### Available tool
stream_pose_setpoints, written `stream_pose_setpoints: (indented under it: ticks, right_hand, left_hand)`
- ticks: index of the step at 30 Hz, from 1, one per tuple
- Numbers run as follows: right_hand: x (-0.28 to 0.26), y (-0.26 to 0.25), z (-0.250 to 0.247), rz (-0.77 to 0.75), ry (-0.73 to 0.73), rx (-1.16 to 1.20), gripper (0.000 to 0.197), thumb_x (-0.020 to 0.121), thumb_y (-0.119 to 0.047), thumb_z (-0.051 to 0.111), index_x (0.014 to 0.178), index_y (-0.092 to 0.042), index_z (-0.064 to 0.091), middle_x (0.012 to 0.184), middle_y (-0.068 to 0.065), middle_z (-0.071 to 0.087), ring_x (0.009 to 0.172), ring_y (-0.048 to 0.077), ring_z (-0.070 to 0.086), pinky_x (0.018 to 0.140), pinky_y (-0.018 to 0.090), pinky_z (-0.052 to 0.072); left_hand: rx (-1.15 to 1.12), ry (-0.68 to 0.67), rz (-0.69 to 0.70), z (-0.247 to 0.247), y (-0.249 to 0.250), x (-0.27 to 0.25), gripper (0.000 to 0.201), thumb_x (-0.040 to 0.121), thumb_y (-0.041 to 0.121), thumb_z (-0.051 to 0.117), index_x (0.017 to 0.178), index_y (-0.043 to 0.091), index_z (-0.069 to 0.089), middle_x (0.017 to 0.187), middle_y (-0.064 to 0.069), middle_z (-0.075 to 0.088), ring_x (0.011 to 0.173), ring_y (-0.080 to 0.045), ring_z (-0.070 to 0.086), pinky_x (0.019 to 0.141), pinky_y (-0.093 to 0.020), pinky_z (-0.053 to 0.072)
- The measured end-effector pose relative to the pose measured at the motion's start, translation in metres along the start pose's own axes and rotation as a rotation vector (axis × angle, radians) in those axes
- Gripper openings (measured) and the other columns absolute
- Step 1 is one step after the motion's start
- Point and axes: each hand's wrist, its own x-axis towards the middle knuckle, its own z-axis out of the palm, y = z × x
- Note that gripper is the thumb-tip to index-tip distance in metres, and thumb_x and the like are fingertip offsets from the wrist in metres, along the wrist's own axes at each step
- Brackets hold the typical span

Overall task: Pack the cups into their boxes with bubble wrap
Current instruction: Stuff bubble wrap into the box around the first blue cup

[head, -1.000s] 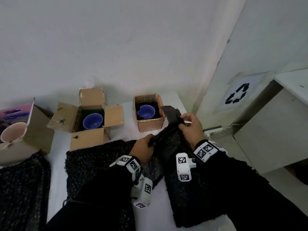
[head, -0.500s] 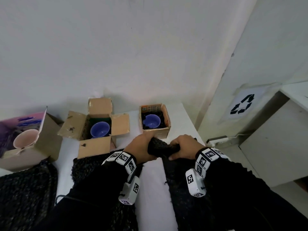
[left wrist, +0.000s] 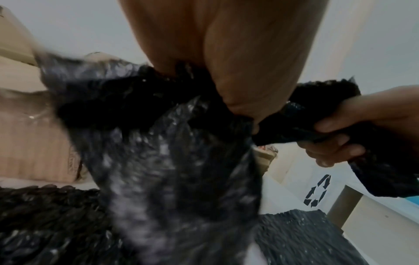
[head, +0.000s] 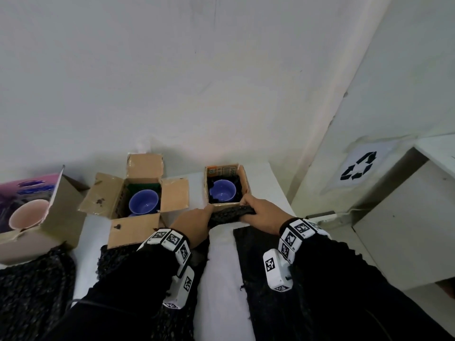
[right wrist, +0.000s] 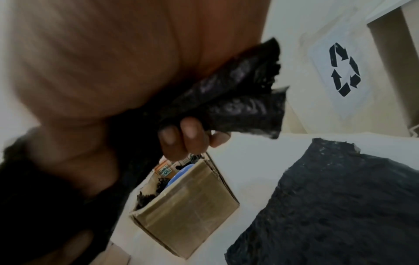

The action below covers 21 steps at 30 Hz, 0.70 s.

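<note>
Scanning from the far left, finds a pink cup (head: 25,216) tipped on its side in a purple-printed box (head: 64,217), with no padding visible round it. Below that, notes a loose sheet of black bubble wrap (head: 32,291) lying on the table (head: 221,279). Moving on, meets an open-flapped box (head: 134,232) holding a blue cup (head: 144,203) upright; cannot tell whether wrap lines it.

At the middle, sees the left hand (head: 194,222) curled round one end of a twisted roll of wrap (head: 231,214), with more wrap trailing down from that fist in the left wrist view. Sees the right hand (head: 263,215) clenched on the other end, fingers (right wrist: 191,130) folded under it. Places the roll clear of the table, stretched between the fists, just in front of the near wall of the small box (head: 245,183). Inside, finds a second blue cup (head: 222,191) upright with dark wrap crumpled round it. Further right, passes another black sheet (head: 256,244) flat on the table, then a recycling sign (head: 358,166).

Judging the roll: light, soft, springy and slick, likely to uncoil once released, so best gripped at both ends and pressed down into the gap beside the cup. Judging the cups: probably ceramic, hard and breakable, better lifted by the wall than knocked against cardboard.
</note>
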Motion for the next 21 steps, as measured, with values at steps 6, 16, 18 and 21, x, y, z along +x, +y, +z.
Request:
stream_pose_setpoints:
  ticks: [6,16,18,21]
  right_hand:
    - [0.010,0.006,-0.014,0.030,0.060,0.072,0.023,0.097,-0.047,0.042,0.097,-0.026,0.051,0.099,0.007,0.065,0.098,0.030,0.057,0.092,0.041,0.041]
    - [0.060,0.012,-0.023,-0.187,0.577,-0.572,0.026,0.065,-0.007,0.070,0.076,-0.030,0.067,0.093,0.000,0.051,0.090,0.028,0.045,0.077,0.036,0.029]
    - [0.069,0.011,-0.018,-0.260,0.457,-0.511,0.023,0.065,0.001,0.069,0.071,-0.020,0.068,0.087,0.004,0.052,0.081,0.030,0.051,0.066,0.037,0.040]
    - [0.077,0.013,-0.007,-0.288,0.230,-0.602,0.012,0.064,-0.003,0.064,0.069,-0.014,0.066,0.082,0.006,0.058,0.073,0.030,0.056,0.059,0.036,0.044]
  left_hand:
    - [-0.214,0.176,0.012,-0.009,-0.010,0.006,0.067,0.081,0.064,0.008,0.095,0.022,0.057,0.088,0.001,0.064,0.083,-0.021,0.059,0.081,-0.038,0.042]
    - [0.161,0.384,-0.055,-0.038,-0.009,0.031,0.027,0.084,0.019,0.063,0.109,0.028,0.067,0.105,-0.003,0.045,0.088,-0.023,0.051,0.060,-0.031,0.035]
    - [0.254,0.357,-0.052,-0.034,-0.009,0.032,0.027,0.092,0.024,0.053,0.116,0.032,0.063,0.112,0.001,0.046,0.088,-0.021,0.051,0.061,-0.029,0.029]
    - [0.351,0.310,0.000,-0.034,-0.007,0.029,0.024,0.089,0.037,0.048,0.102,0.035,0.069,0.101,0.010,0.053,0.060,-0.016,0.031,0.053,-0.026,0.014]
